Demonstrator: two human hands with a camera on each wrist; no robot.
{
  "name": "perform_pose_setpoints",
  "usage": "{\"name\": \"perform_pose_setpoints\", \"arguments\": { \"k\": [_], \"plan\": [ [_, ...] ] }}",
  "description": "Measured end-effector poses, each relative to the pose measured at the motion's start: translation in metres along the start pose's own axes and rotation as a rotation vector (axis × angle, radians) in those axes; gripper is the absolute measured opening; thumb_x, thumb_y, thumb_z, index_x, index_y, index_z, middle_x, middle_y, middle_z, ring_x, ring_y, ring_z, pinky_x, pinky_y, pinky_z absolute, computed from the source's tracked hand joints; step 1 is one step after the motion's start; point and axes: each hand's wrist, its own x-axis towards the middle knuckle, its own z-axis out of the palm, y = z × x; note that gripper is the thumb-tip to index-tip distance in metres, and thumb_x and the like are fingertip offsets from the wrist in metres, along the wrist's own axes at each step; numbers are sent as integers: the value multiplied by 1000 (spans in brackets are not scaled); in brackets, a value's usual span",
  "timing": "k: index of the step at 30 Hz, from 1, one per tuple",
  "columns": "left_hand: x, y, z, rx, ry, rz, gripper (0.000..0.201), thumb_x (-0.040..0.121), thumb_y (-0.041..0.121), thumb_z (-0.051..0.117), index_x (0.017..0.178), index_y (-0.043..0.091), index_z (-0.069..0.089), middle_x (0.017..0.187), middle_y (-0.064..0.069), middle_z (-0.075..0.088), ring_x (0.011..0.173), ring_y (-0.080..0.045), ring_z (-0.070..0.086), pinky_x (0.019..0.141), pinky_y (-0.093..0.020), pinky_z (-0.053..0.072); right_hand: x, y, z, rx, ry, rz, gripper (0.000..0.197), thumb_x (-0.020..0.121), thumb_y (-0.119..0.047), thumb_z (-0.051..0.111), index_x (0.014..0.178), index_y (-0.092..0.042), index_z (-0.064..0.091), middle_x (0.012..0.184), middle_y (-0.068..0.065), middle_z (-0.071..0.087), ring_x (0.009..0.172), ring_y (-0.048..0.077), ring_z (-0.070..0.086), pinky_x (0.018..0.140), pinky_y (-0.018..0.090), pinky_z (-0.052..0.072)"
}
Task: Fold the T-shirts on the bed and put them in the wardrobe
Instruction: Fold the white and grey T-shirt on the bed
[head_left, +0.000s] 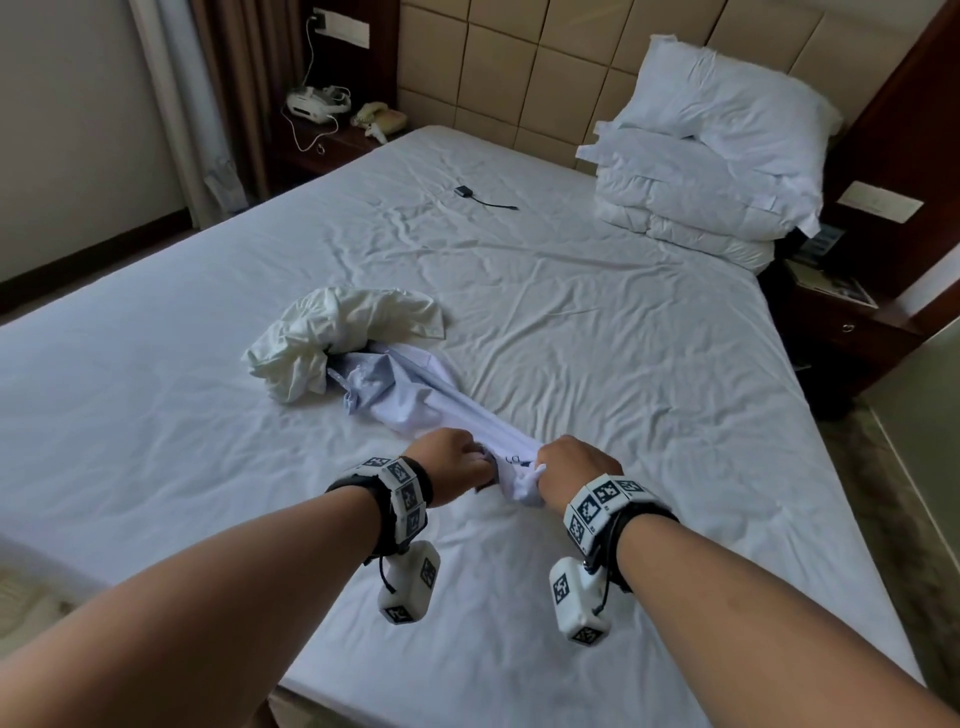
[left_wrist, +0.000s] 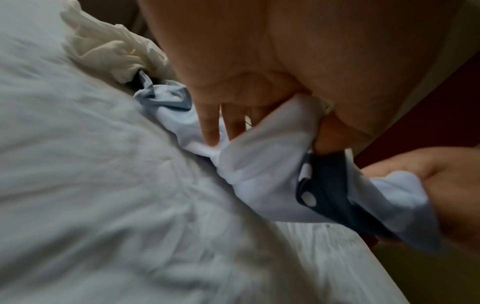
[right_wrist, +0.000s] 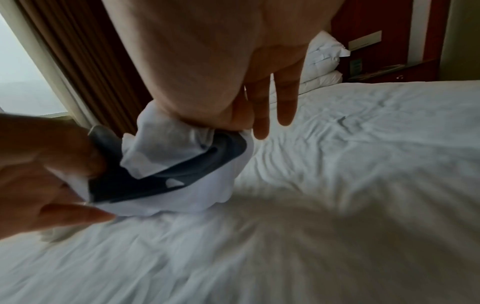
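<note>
A white T-shirt (head_left: 415, 400) with a dark navy collar (left_wrist: 319, 197) lies stretched out in a bunch on the bed (head_left: 156, 389). Both hands grip its near end by the collar. My left hand (head_left: 457, 462) pinches the fabric on the left, my right hand (head_left: 571, 467) on the right, a hand's width apart. In the right wrist view the collar (right_wrist: 145, 185) runs between the two hands, and two fingers (right_wrist: 285, 102) of the right hand stick out straight. A crumpled cream T-shirt (head_left: 337, 338) lies just beyond, touching the white one's far end.
Stacked white pillows (head_left: 717, 156) sit at the head of the bed on the right. A small black device with a cable (head_left: 478, 197) lies on the sheet farther back. Nightstands (head_left: 332, 140) flank the bed; the right one (head_left: 841, 322) stands close to the mattress edge.
</note>
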Motion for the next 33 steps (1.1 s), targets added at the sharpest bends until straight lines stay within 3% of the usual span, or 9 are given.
{"name": "perform_pose_setpoints", "arguments": {
  "k": [6,13,16,18,21,26,29,31,33],
  "plan": [
    [-21,-5,22,82,-104,8,20,85,32,63,74,19,52,81,-2,60,76,-21,54,63,-30,39,-21,-3,23,-42,-131,84,24,89,-28,57,106,-18,68,95,1,61,86,23,61,76,31,51],
    [-19,-20,33,152,-178,-35,39,86,54,62,92,16,69,99,-5,71,94,-24,65,82,-35,53,-29,8,40,13,-109,41,28,95,-31,52,121,-23,58,123,3,66,111,25,64,84,32,48],
    [-13,-34,26,36,-190,-103,47,93,67,49,92,21,61,94,-4,68,82,-24,68,74,-34,54,-25,11,45,97,-55,26,29,97,-29,49,125,-28,55,128,0,61,113,25,62,82,31,45],
    [-12,-43,21,-16,-194,-160,41,99,57,46,92,19,60,82,-7,65,60,-26,65,56,-33,55,-18,8,49,213,-30,14,33,95,-33,54,128,-33,56,134,-2,56,114,23,61,88,31,46],
    [-10,-59,19,23,-134,-205,18,94,28,50,98,17,64,82,-13,72,52,-24,61,51,-34,57,-7,-5,59,365,-49,16,43,89,-45,57,130,-32,59,135,-1,55,115,21,60,92,31,46],
    [2,-77,16,19,-19,-287,23,87,19,50,104,28,63,101,-6,72,86,-29,70,75,-36,59,15,-39,74,474,-95,-41,82,66,-76,56,132,-29,53,131,1,62,113,26,62,97,39,51],
    [9,-86,14,44,9,-298,25,87,17,51,106,33,59,103,-2,69,85,-25,66,70,-29,52,26,-57,81,545,-136,-73,99,65,-75,62,149,-29,39,138,3,58,122,28,59,101,41,49],
    [12,-90,13,35,22,-299,29,87,19,55,113,31,57,105,-4,69,86,-26,67,71,-30,54,31,-65,86,536,-143,-69,85,73,-63,69,146,-26,44,130,4,62,118,29,61,94,35,50],
    [15,-93,13,-29,36,-305,37,87,21,57,123,29,54,109,-8,70,88,-30,70,76,-38,60,35,-65,89,636,-141,-50,43,78,-50,73,108,-21,61,91,1,67,90,24,68,72,28,48]
  ]
}}
